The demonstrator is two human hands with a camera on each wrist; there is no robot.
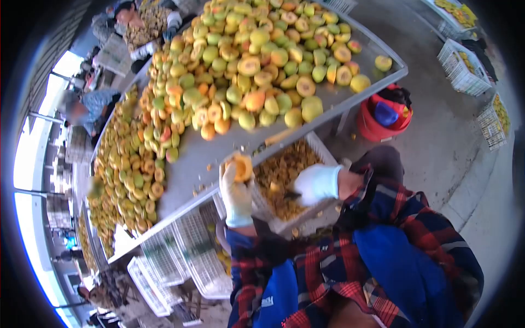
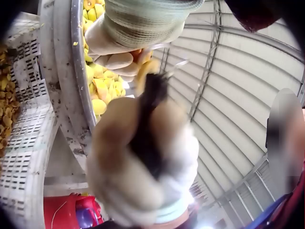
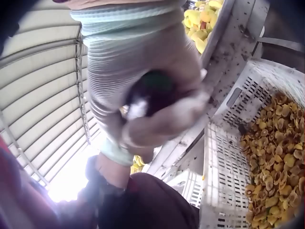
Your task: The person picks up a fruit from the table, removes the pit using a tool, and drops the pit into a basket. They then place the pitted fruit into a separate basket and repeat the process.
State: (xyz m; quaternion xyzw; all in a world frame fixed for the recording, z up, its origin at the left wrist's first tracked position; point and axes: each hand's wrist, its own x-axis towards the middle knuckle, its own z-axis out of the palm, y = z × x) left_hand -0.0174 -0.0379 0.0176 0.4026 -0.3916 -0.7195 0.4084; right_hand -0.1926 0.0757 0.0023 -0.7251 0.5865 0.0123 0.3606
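The left hand (image 1: pixel 237 198) curls round a cut yellow fruit (image 1: pixel 241 168) by a metal table's (image 1: pixel 188 164) near edge. The right hand (image 1: pixel 316 186) grips a dark tool (image 2: pixel 148 126). A fruit heap (image 1: pixel 257 65) sits far, under a curved roof (image 2: pixel 233 90).

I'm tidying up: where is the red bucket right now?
In the head view, the red bucket stands on the floor to the right, beside the metal table's corner, past the crate near the right hand.
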